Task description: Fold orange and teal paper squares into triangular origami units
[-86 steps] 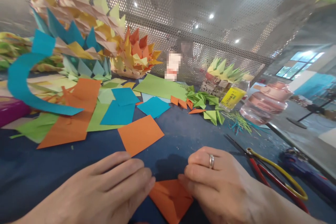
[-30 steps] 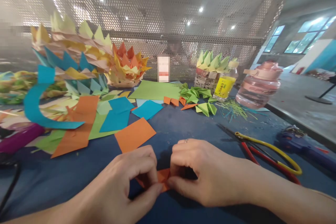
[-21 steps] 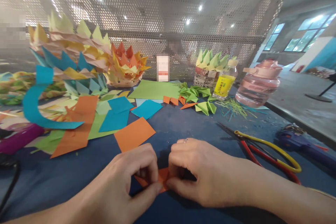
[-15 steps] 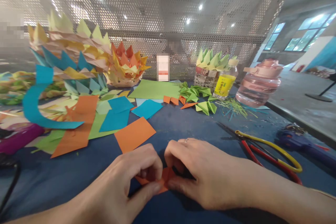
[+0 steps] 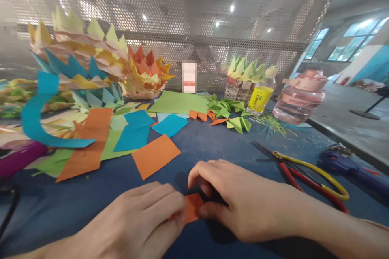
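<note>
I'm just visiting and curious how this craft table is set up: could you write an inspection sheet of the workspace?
Surface: dark blue tabletop, paper shreds toward the right.
Things in hand: folded orange paper, partly covered.
Clutter: loose orange sheet, scissors, blue tool, pink bottle.
Hands: left hand over the paper's left part; right hand, thumb at its right edge.
Cables: black cord at far left.
Surroundings: perforated screen behind, windows at right.

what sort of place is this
Probably a paper-craft workshop: spiky folded-paper bowls stand toward the back of the table, with cut paper and scissors in front of them.
</note>
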Action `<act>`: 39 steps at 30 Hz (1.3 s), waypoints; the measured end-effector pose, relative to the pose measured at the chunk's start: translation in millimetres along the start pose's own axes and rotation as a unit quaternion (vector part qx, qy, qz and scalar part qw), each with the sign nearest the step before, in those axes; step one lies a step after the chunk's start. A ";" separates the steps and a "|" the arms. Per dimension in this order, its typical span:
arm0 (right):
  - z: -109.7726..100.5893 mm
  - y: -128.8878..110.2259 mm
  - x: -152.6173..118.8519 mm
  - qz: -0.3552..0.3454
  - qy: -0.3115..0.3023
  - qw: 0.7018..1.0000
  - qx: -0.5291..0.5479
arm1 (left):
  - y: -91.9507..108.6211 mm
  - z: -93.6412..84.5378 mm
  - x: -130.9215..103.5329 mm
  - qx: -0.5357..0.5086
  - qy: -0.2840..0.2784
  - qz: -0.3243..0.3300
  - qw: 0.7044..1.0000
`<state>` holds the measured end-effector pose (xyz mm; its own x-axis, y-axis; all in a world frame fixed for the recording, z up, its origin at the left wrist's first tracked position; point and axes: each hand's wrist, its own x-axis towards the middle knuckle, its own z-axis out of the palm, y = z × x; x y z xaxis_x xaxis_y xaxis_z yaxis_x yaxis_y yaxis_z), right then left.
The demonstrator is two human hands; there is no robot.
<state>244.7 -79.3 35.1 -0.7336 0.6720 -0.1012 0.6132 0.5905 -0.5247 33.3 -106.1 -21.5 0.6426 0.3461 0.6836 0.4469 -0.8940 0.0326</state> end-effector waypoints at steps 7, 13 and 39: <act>-2.0 1.1 -0.1 -0.023 -0.004 1.000 -0.002 | 2.3 2.5 -11.5 0.051 0.019 0.007 0.998; 5.7 1.8 4.0 -0.046 0.047 0.998 0.024 | -0.8 0.1 -23.3 0.109 -0.004 0.082 0.991; 7.9 15.1 5.2 -0.245 0.081 0.962 -0.095 | -0.8 -1.1 -15.8 0.077 0.005 0.050 0.996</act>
<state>247.9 -70.4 20.0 -0.9022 0.3446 0.2594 0.2601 0.9144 -0.3101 22.1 -111.1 -31.5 0.6823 0.2543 0.6854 0.4717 -0.8694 -0.1471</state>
